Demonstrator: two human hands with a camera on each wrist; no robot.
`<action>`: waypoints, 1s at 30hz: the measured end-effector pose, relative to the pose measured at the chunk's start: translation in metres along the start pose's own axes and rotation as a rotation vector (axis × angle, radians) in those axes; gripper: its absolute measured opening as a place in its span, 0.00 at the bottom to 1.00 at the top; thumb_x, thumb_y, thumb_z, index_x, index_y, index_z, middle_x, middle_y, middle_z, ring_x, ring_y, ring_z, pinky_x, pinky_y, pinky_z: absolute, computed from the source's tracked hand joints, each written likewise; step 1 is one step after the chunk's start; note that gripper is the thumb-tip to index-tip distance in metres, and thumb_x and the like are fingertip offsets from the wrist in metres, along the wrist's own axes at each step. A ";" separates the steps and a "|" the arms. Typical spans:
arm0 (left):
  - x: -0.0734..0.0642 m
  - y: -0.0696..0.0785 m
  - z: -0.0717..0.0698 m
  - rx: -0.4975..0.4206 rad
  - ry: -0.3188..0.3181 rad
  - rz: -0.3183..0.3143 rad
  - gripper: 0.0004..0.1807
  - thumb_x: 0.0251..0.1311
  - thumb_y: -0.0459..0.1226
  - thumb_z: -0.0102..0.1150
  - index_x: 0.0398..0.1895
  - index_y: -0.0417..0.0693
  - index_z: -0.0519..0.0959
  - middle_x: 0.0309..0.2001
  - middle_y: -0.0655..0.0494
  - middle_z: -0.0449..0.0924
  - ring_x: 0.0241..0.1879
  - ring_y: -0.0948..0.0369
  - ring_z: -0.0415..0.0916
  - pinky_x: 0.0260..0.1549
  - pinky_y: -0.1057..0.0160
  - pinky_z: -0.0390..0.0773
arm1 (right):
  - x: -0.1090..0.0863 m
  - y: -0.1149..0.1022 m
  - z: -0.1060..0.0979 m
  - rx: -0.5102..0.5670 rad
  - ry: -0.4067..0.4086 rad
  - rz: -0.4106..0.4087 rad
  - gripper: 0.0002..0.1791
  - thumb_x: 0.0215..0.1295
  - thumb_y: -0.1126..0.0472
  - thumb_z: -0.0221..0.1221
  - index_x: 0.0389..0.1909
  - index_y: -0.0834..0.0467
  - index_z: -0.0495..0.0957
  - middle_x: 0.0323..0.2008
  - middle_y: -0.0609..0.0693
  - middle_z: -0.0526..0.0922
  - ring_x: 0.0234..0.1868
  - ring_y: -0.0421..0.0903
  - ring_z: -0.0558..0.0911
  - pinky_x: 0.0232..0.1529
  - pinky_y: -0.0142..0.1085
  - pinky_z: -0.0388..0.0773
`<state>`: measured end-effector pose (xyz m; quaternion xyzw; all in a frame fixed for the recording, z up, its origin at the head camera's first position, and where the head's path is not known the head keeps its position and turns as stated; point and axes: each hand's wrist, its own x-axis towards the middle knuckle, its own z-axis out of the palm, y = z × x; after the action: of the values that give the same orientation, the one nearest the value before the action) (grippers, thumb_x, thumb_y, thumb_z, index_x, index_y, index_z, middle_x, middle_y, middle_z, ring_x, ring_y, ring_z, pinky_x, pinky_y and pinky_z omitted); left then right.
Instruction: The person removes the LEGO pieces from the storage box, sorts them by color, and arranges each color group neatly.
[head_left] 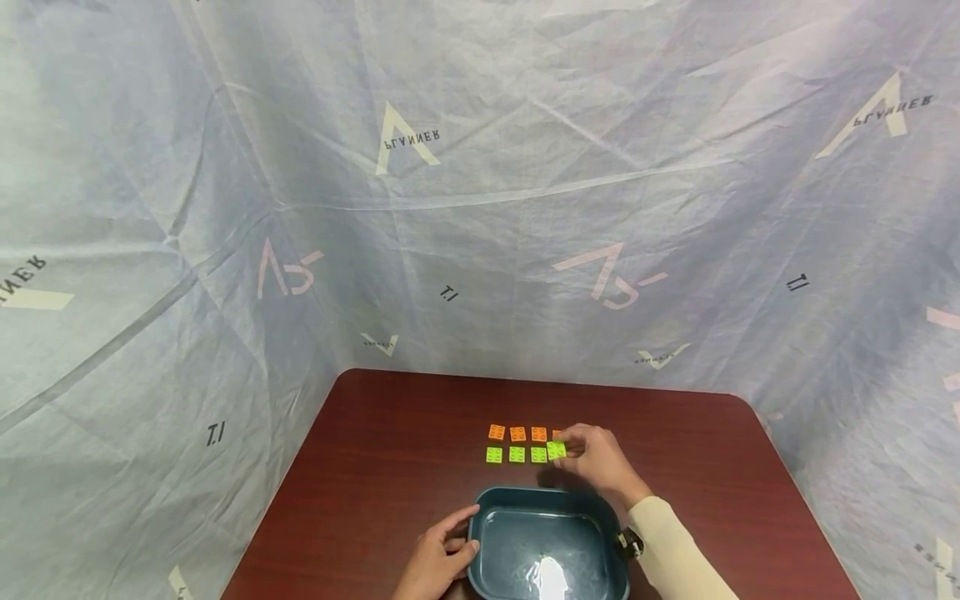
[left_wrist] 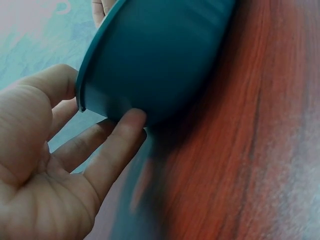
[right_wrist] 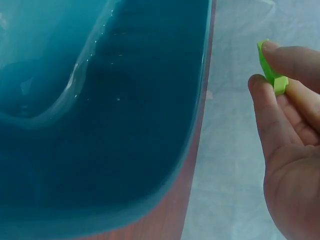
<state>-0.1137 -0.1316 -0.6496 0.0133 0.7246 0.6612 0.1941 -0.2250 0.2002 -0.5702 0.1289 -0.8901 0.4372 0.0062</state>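
My right hand (head_left: 596, 457) pinches a lime green toy building brick (head_left: 556, 450) between thumb and fingertips, raised near the right end of a green row; the right wrist view shows this brick (right_wrist: 272, 75) edge-on. Three green bricks (head_left: 517, 455) lie to its left. Behind them runs a row of orange bricks (head_left: 517, 434), the rightmost partly hidden by the right hand. A dark teal plastic basin (head_left: 498, 500) stands nearer to me. My left hand (head_left: 438, 557) holds its left side, with thumb and fingers at the rim and outer wall (left_wrist: 150, 55).
The reddish-brown wooden table (head_left: 360, 467) carries the bricks and the basin. Pale grey printed sheeting (head_left: 495, 250) hangs behind the table and along its sides. A dark device (head_left: 630, 543) is on the right wrist, close to the basin's right edge.
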 end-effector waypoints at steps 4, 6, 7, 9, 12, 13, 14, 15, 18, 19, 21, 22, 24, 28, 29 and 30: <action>0.001 -0.001 0.000 0.000 0.003 -0.001 0.30 0.69 0.38 0.70 0.74 0.60 0.76 0.63 0.41 0.82 0.52 0.52 0.88 0.39 0.53 0.91 | 0.004 0.003 0.004 0.029 0.007 0.030 0.22 0.55 0.68 0.78 0.52 0.59 0.89 0.47 0.51 0.90 0.42 0.42 0.89 0.42 0.35 0.89; 0.001 -0.001 -0.001 0.003 0.003 0.002 0.30 0.69 0.38 0.70 0.74 0.60 0.76 0.63 0.41 0.82 0.52 0.51 0.88 0.39 0.53 0.91 | 0.006 0.005 0.006 0.047 0.009 0.049 0.22 0.56 0.68 0.78 0.53 0.60 0.88 0.48 0.52 0.90 0.42 0.43 0.89 0.42 0.36 0.89; 0.001 -0.001 -0.001 0.001 0.002 0.005 0.30 0.69 0.38 0.69 0.74 0.59 0.76 0.63 0.41 0.82 0.53 0.51 0.88 0.39 0.52 0.91 | 0.008 0.006 0.007 0.056 0.011 0.064 0.22 0.56 0.69 0.78 0.53 0.60 0.88 0.48 0.52 0.90 0.41 0.43 0.89 0.42 0.36 0.90; 0.000 -0.001 -0.001 -0.002 0.000 0.007 0.30 0.70 0.37 0.69 0.74 0.59 0.76 0.63 0.41 0.82 0.53 0.51 0.88 0.39 0.52 0.91 | 0.010 0.008 0.009 0.074 0.018 0.095 0.22 0.56 0.70 0.77 0.53 0.60 0.88 0.47 0.52 0.90 0.41 0.43 0.88 0.43 0.38 0.90; -0.001 -0.001 -0.001 -0.013 -0.006 0.018 0.31 0.70 0.36 0.68 0.75 0.58 0.75 0.63 0.40 0.81 0.53 0.50 0.88 0.39 0.52 0.91 | 0.012 0.011 0.012 0.106 0.022 0.147 0.22 0.56 0.71 0.77 0.53 0.60 0.88 0.47 0.53 0.90 0.41 0.44 0.88 0.44 0.40 0.90; -0.001 -0.001 0.000 -0.020 -0.008 0.022 0.31 0.70 0.36 0.68 0.75 0.57 0.75 0.63 0.39 0.81 0.53 0.49 0.88 0.39 0.52 0.91 | 0.013 0.013 0.013 0.110 0.025 0.158 0.22 0.56 0.71 0.76 0.53 0.60 0.88 0.47 0.53 0.91 0.41 0.45 0.88 0.44 0.40 0.90; -0.001 -0.001 0.000 -0.023 -0.009 0.025 0.31 0.70 0.36 0.68 0.75 0.57 0.75 0.63 0.39 0.81 0.53 0.49 0.88 0.39 0.52 0.91 | 0.013 0.014 0.013 0.114 0.026 0.170 0.22 0.56 0.71 0.76 0.53 0.60 0.88 0.47 0.53 0.91 0.42 0.45 0.88 0.44 0.41 0.90; -0.001 -0.001 0.000 -0.028 -0.009 0.027 0.31 0.70 0.36 0.68 0.75 0.57 0.75 0.63 0.38 0.80 0.54 0.49 0.87 0.39 0.53 0.91 | 0.014 0.015 0.014 0.116 0.025 0.180 0.22 0.56 0.71 0.76 0.54 0.61 0.88 0.47 0.53 0.91 0.42 0.46 0.89 0.44 0.41 0.90; -0.001 -0.001 0.001 -0.041 -0.010 0.026 0.31 0.70 0.35 0.68 0.76 0.57 0.75 0.64 0.37 0.80 0.54 0.48 0.87 0.40 0.53 0.91 | 0.016 0.018 0.015 0.108 0.024 0.194 0.23 0.57 0.70 0.76 0.55 0.61 0.88 0.47 0.53 0.91 0.44 0.47 0.89 0.44 0.41 0.89; 0.000 -0.001 0.001 -0.042 -0.009 0.025 0.31 0.70 0.35 0.68 0.76 0.57 0.75 0.64 0.37 0.80 0.54 0.48 0.87 0.40 0.52 0.91 | 0.016 0.020 0.015 0.106 0.025 0.196 0.22 0.57 0.70 0.76 0.55 0.61 0.88 0.47 0.53 0.91 0.44 0.47 0.89 0.43 0.41 0.89; 0.000 -0.002 0.002 -0.041 -0.008 0.023 0.31 0.70 0.35 0.68 0.76 0.58 0.75 0.64 0.37 0.80 0.55 0.48 0.87 0.40 0.52 0.91 | 0.016 0.023 0.016 0.104 0.023 0.203 0.23 0.58 0.69 0.76 0.56 0.61 0.88 0.47 0.53 0.91 0.44 0.47 0.89 0.44 0.41 0.89; 0.000 -0.002 0.002 -0.041 -0.008 0.023 0.31 0.70 0.35 0.68 0.76 0.58 0.75 0.64 0.37 0.80 0.55 0.48 0.87 0.40 0.52 0.91 | 0.016 0.025 0.017 0.105 0.022 0.207 0.23 0.58 0.69 0.76 0.56 0.61 0.88 0.47 0.53 0.91 0.44 0.47 0.89 0.44 0.41 0.89; 0.000 -0.003 0.002 -0.039 -0.007 0.025 0.31 0.70 0.36 0.68 0.75 0.57 0.75 0.64 0.37 0.80 0.54 0.48 0.87 0.40 0.53 0.91 | 0.017 0.029 0.019 0.107 0.020 0.207 0.23 0.58 0.68 0.76 0.56 0.61 0.87 0.48 0.53 0.91 0.44 0.46 0.89 0.44 0.42 0.89; 0.000 -0.003 0.002 -0.035 -0.005 0.023 0.31 0.70 0.37 0.68 0.75 0.57 0.75 0.64 0.38 0.80 0.54 0.50 0.88 0.39 0.54 0.91 | 0.019 0.035 0.021 0.112 0.021 0.208 0.24 0.58 0.68 0.77 0.57 0.62 0.87 0.48 0.53 0.91 0.44 0.46 0.89 0.45 0.43 0.88; 0.000 -0.003 0.002 -0.033 -0.006 0.021 0.31 0.70 0.37 0.68 0.75 0.57 0.75 0.64 0.38 0.80 0.54 0.50 0.88 0.39 0.54 0.91 | 0.019 0.037 0.021 0.108 0.023 0.204 0.24 0.58 0.67 0.77 0.57 0.62 0.87 0.47 0.53 0.91 0.44 0.46 0.88 0.45 0.43 0.88; -0.001 -0.002 0.002 -0.029 -0.007 0.021 0.31 0.70 0.37 0.68 0.75 0.57 0.75 0.64 0.39 0.80 0.54 0.50 0.88 0.39 0.54 0.91 | 0.019 0.038 0.022 0.102 0.024 0.201 0.23 0.58 0.67 0.77 0.56 0.62 0.88 0.47 0.53 0.91 0.44 0.46 0.88 0.45 0.44 0.88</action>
<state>-0.1119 -0.1305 -0.6517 0.0203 0.7140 0.6736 0.1900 -0.2504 0.2009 -0.6105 0.0336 -0.8751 0.4817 -0.0336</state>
